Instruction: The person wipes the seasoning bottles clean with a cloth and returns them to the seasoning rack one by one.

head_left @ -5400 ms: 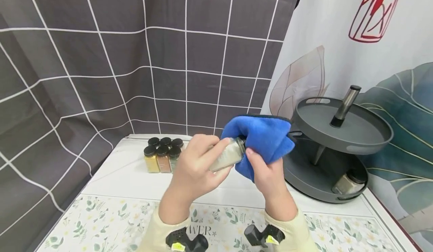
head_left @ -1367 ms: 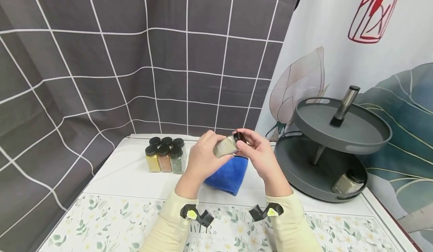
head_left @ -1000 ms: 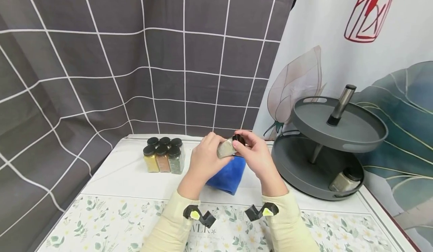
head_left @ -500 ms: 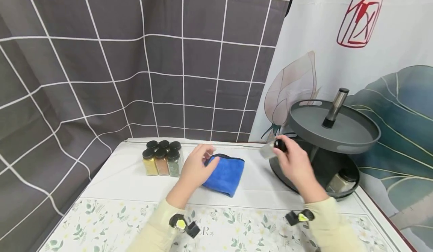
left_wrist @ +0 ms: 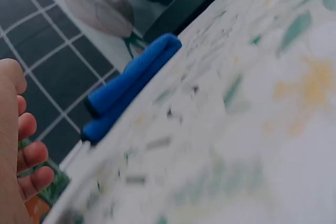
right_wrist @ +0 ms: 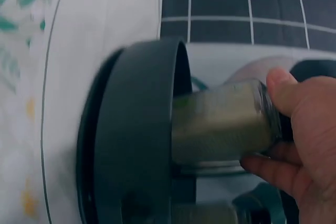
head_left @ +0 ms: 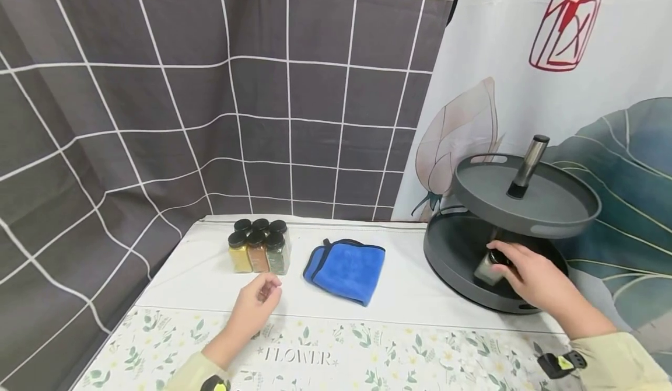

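Observation:
In the head view my right hand (head_left: 535, 277) grips a glass jar (head_left: 488, 269) by its black lid, over the lower tray (head_left: 446, 265) of a two-tier stand. The right wrist view shows this jar (right_wrist: 223, 124) upright behind the tray's rim (right_wrist: 136, 135), thumb and fingers (right_wrist: 278, 171) at its lid end; whether its base touches the tray is hidden. My left hand (head_left: 251, 306) holds nothing, fingers loosely curled, in front of several black-lidded jars (head_left: 258, 257). Between the hands a folded blue cloth (head_left: 349, 271) lies on the table.
The stand's upper tray (head_left: 525, 195), with its metal post (head_left: 530, 163), overhangs my right hand. Another jar (right_wrist: 205, 213) is in the lower tray beside the held one. A grid-patterned curtain (head_left: 315, 99) hangs behind the white table (head_left: 404, 297).
From a two-handed hold above the cloth, my right hand has carried the jar rightward into the lower tier. My left hand has let go of it and moved left and nearer, off the cloth.

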The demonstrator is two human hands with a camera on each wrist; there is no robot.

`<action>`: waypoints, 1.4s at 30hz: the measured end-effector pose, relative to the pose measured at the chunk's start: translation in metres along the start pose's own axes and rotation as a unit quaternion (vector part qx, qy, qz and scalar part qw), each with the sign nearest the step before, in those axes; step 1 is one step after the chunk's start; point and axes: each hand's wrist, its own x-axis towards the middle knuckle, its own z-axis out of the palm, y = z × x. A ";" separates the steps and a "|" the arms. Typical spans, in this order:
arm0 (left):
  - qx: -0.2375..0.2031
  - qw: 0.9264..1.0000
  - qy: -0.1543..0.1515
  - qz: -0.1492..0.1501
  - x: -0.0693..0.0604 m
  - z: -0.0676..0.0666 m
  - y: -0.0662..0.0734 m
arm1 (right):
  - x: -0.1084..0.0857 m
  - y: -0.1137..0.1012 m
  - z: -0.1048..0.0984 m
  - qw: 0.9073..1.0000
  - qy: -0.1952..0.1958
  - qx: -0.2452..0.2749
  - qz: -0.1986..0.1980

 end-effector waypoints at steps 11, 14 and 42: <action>0.013 0.999 -0.026 -0.032 -0.002 -0.011 -0.016 | -0.010 0.024 -0.003 0.995 -0.076 0.067 0.002; 0.025 0.998 -0.034 -0.038 -0.002 -0.012 -0.017 | -0.010 0.023 -0.001 0.991 -0.087 0.098 -0.002; 0.150 0.988 -0.019 -0.037 -0.002 -0.012 -0.021 | -0.052 0.057 -0.010 0.958 -0.110 0.193 0.180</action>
